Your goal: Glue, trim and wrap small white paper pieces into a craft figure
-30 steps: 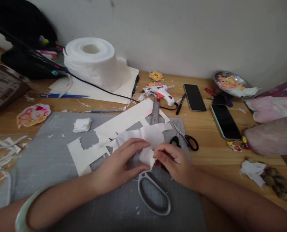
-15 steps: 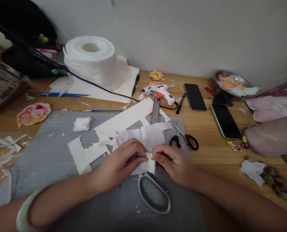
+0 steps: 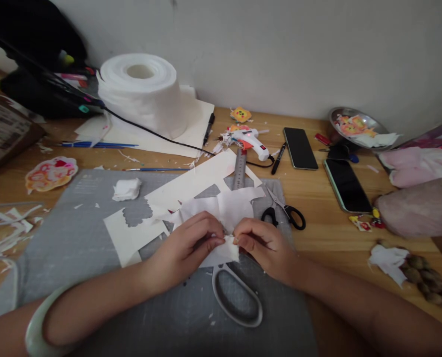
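Hands, left (image 3: 196,243) and right (image 3: 263,245), sit close together, fingertips pinching a small white paper piece (image 3: 231,249) above the gray cutting mat (image 3: 83,238), just beyond the gray scissor handle (image 3: 258,312).

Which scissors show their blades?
The black-handled scissors, to the right of the ruler; the larger grey-handled pair has its blades hidden from view.

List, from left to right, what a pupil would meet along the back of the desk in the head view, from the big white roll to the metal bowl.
White roll, black pen, glue gun, second black pen, phone, metal bowl.
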The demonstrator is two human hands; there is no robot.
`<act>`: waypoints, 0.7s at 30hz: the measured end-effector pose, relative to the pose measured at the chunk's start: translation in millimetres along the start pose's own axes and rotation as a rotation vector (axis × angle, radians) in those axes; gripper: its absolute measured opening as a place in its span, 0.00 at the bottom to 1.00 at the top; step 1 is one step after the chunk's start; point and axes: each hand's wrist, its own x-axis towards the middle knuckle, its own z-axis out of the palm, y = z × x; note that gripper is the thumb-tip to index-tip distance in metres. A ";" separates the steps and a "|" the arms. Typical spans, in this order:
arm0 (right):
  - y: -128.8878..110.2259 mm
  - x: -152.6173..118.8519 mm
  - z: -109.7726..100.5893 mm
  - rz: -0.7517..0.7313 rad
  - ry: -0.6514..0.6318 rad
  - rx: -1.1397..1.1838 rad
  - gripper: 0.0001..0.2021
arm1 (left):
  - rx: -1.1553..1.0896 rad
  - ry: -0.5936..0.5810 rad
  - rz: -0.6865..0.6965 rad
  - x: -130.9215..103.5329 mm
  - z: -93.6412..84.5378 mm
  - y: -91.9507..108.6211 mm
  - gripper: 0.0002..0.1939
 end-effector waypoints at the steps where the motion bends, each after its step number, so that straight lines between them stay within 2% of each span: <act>1: 0.3 -0.2 0.0 0.020 -0.007 0.013 0.09 | -0.009 -0.001 0.006 -0.1 -0.1 -0.4 0.06; 6: 3.8 0.9 0.3 0.056 0.005 0.086 0.10 | -0.026 -0.045 0.034 0.4 0.3 -2.2 0.08; 11: 6.0 2.7 0.5 -0.106 0.003 0.027 0.07 | -0.070 -0.070 0.023 0.8 -0.3 -1.2 0.08; 18: 7.2 1.2 0.8 -0.188 -0.040 -0.004 0.07 | -0.138 0.002 0.051 3.2 -2.3 -0.1 0.07; 21: 6.3 0.0 1.0 -0.223 -0.012 -0.034 0.07 | -0.156 0.017 0.048 3.5 -1.4 -1.7 0.07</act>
